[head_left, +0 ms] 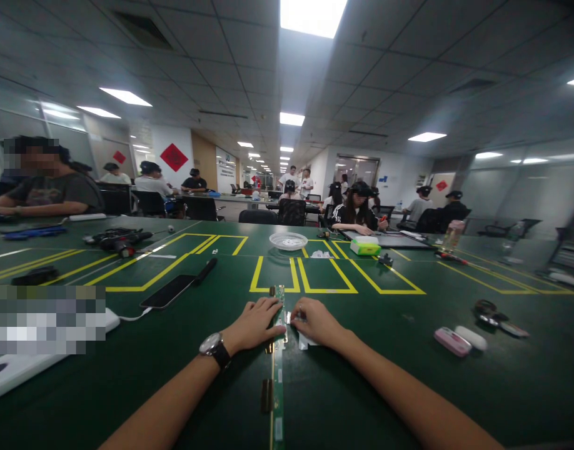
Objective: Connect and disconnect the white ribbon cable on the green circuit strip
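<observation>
A long, narrow green circuit strip lies on the green table, running from the near edge up between my hands. Brown tabs stick out from its left side. My left hand, with a watch on the wrist, rests on the strip's upper part, thumb and fingers apart. Just right of the strip, my right hand is closed in a pinch beside a small pale piece; what its fingertips hold is hidden. A whitish scrap lies under that hand.
Yellow tape outlines mark the green table. A phone with a white cable lies left, a white basket ahead, a green tissue pack beyond. Pink case and dark object lie right. Several people sit beyond.
</observation>
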Action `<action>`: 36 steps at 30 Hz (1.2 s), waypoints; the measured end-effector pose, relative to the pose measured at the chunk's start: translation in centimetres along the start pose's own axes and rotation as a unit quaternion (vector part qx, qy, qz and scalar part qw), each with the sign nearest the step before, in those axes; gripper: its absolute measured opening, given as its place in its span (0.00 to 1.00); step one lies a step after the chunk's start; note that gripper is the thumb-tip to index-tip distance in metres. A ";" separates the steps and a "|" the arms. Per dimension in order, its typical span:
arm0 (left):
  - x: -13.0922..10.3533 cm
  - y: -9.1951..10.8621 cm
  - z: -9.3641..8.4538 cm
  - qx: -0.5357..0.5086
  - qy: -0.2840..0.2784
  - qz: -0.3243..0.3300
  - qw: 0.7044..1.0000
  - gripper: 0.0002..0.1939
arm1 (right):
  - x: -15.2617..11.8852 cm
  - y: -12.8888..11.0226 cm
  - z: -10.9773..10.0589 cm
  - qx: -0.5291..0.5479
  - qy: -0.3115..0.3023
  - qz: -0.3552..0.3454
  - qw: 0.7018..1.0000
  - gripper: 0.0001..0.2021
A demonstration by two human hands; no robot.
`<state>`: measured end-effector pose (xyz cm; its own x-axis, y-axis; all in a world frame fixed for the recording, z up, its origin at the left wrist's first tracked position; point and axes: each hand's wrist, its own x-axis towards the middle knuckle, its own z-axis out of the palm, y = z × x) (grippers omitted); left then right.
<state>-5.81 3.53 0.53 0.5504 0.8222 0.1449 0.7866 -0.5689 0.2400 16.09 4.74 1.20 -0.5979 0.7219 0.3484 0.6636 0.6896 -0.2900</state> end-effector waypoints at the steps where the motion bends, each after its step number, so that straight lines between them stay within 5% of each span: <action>1: 0.0 0.1 -0.1 0.000 -0.002 0.000 1.000 0.33 | 0.0 0.0 0.1 -0.001 0.004 0.002 1.000 0.04; 36: 0.6 0.6 0.4 0.010 -0.016 0.006 1.000 0.30 | 0.2 0.6 1.5 0.055 0.042 -0.028 0.997 0.04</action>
<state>-4.95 3.67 0.39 0.5692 0.8139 0.1161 0.7848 -0.5800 0.2183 15.67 5.43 -0.24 -0.5900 0.6772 0.4396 0.5740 0.7347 -0.3615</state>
